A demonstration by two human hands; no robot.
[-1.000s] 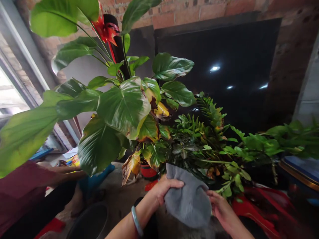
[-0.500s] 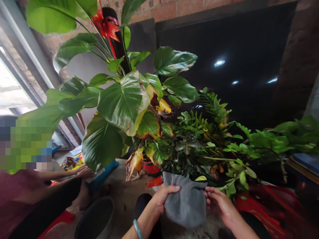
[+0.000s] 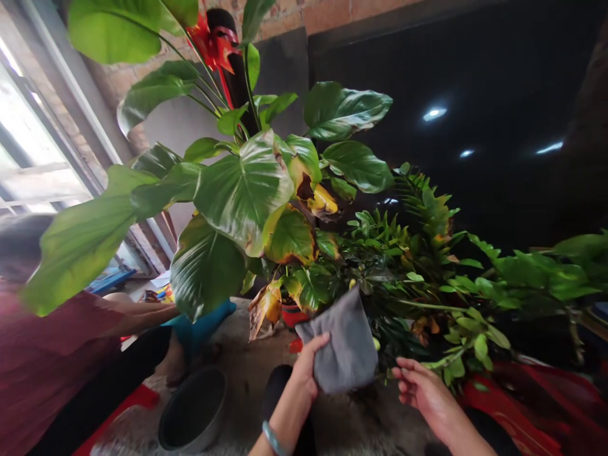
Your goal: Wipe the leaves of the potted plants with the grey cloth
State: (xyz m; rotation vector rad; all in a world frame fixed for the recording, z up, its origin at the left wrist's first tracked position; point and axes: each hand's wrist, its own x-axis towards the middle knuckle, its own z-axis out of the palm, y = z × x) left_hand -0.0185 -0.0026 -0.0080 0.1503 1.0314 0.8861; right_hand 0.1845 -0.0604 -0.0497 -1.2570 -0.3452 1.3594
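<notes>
A folded grey cloth is gripped at its left side by my left hand, thumb on top and the other fingers behind it. The cloth hangs in front of a low, dark-leaved plant. To its right, apart from the cloth, is my right hand. Its thumb and index finger are pinched together near the lower leaves, and whatever may be between them is too small to make out. A large-leaved potted plant with some yellowed, browned leaves rises beyond my left hand.
A dark grey bucket stands on the floor at lower left. Beside it sits another person in a dark red top. Red plastic objects lie at lower right. Dark panels lean on the brick wall behind.
My right hand has come away from the cloth's right side. My left hand has lifted the cloth and tilted it. The view has shifted slightly, moving the scene rightward.
</notes>
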